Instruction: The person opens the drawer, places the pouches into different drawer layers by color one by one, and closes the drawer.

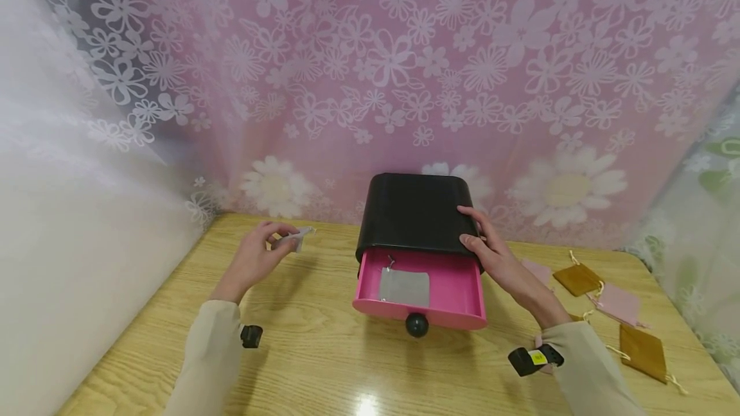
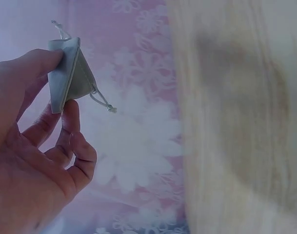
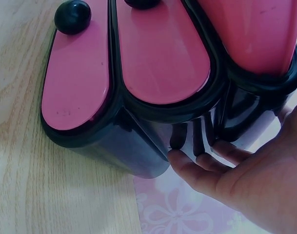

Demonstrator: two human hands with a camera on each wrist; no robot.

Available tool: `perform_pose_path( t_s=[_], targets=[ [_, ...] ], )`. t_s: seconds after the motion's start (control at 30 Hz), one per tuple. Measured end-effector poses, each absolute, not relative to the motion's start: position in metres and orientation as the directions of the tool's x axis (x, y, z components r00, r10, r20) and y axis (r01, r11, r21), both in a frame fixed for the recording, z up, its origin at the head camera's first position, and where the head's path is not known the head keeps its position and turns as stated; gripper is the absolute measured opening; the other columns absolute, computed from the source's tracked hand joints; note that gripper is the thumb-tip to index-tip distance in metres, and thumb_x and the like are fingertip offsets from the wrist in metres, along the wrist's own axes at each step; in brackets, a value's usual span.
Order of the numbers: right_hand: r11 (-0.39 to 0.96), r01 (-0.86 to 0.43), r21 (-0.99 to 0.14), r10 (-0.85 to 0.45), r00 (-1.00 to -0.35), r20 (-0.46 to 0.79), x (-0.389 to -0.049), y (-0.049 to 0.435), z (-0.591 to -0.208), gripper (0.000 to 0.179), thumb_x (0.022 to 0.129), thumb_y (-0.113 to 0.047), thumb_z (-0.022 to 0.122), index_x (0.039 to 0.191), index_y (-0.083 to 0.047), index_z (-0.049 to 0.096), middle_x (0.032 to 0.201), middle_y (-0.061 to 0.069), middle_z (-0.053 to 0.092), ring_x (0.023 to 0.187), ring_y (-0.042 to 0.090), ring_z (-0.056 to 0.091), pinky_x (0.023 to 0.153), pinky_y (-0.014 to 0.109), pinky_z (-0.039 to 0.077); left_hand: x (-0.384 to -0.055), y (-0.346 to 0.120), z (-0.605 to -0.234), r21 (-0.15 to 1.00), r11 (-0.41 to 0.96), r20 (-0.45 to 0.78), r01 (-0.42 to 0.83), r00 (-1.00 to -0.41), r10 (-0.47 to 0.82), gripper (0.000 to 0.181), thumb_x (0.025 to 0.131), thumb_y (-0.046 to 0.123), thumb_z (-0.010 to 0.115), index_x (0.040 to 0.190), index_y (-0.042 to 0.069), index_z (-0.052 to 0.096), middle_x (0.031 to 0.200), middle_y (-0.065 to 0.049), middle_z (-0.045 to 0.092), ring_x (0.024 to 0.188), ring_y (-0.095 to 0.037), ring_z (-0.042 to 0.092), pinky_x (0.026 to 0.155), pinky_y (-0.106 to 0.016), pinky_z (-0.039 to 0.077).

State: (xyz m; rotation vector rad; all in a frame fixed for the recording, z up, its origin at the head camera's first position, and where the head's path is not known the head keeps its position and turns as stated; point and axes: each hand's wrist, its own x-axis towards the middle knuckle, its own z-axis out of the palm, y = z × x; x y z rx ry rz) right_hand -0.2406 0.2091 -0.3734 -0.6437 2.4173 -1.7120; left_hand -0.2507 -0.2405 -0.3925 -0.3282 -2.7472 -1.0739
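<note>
So the left hand (image 1: 254, 257) has a small grey drawstring pouch (image 2: 81, 82) pinched between thumb and fingers, held up over the wood-grain table (image 1: 312, 339) to the left of a glossy black drawer unit (image 1: 419, 210), its pale cords poking out. The right hand (image 1: 496, 257) isn't gripping anything, fingers spread and just resting on the unit's rounded right side, thumb and a finger over the top. The top pink drawer (image 1: 455, 275) is pulled out, round black knob (image 1: 417, 325) facing the person, and another grey pouch (image 1: 406, 286) lies flat inside, toward the left. The right wrist view shows the two lower drawer fronts (image 3: 163, 53) pushed in. Over on the table's right side, partly behind the right arm, there's a loose scatter of mustard-brown pouches (image 1: 643, 352) and pink pouches (image 1: 618, 303), cords all over. Behind everything hangs a pink curtain (image 1: 347, 82) with white flowers.
</note>
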Motion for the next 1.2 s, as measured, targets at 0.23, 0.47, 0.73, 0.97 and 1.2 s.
perform_pose_path(
  t_s=[0.23,0.47,0.73,0.97,1.2],
  targets=[
    [0.283,-0.275,-0.919,-0.401,-0.904,0.148,-0.241,0.21,-0.373,0.059,0.111,-0.027,0.039,0.164,-0.024,0.013,0.155,0.029,0.024,0.136,0.05,0.043,0.089,0.023,0.053,-0.244,-0.233,-0.378,0.628,0.714,0.286,0.311,-0.945,0.16,0.023,0.1,0.025,0.067,0.121,0.018,0.072,0.122,-0.011,0.064,0.093,-0.024,0.058,0.072,-0.034,0.046],
    [0.278,-0.274,-0.921,-0.4,-0.904,0.149,-0.24,0.209,-0.372,0.059,0.111,-0.026,0.039,0.164,-0.024,0.013,0.156,0.028,0.024,0.135,0.05,0.043,0.088,0.023,0.054,-0.239,-0.225,-0.368,0.618,0.711,0.32,0.336,-0.933,0.162,0.023,0.1,0.027,0.067,0.122,0.02,0.072,0.116,-0.006,0.062,0.095,-0.023,0.057,0.071,-0.034,0.046],
    [0.279,-0.27,-0.921,-0.398,-0.906,0.145,-0.241,0.21,-0.373,0.059,0.111,-0.027,0.039,0.164,-0.023,0.014,0.156,0.028,0.025,0.136,0.049,0.043,0.089,0.021,0.052,-0.234,-0.217,-0.36,0.614,0.71,0.338,0.345,-0.928,0.159,0.021,0.099,0.025,0.068,0.119,0.02,0.073,0.114,-0.003,0.063,0.09,-0.02,0.058,0.07,-0.033,0.046],
    [0.282,-0.262,-0.923,-0.398,-0.907,0.136,-0.24,0.211,-0.374,0.059,0.111,-0.029,0.039,0.164,-0.026,0.014,0.155,0.028,0.025,0.137,0.048,0.042,0.089,0.022,0.052,-0.228,-0.213,-0.353,0.623,0.697,0.346,0.356,-0.924,0.163,0.021,0.099,0.026,0.068,0.119,0.021,0.072,0.116,-0.003,0.063,0.089,-0.02,0.057,0.067,-0.03,0.046],
    [0.279,-0.268,-0.922,-0.401,-0.905,0.142,-0.24,0.211,-0.374,0.059,0.112,-0.028,0.039,0.164,-0.025,0.013,0.155,0.028,0.025,0.137,0.049,0.043,0.089,0.022,0.053,-0.222,-0.206,-0.343,0.609,0.693,0.379,0.387,-0.909,0.175,0.02,0.099,0.028,0.069,0.118,0.024,0.073,0.113,0.0,0.063,0.084,-0.018,0.052,0.063,-0.029,0.041]
  ],
)
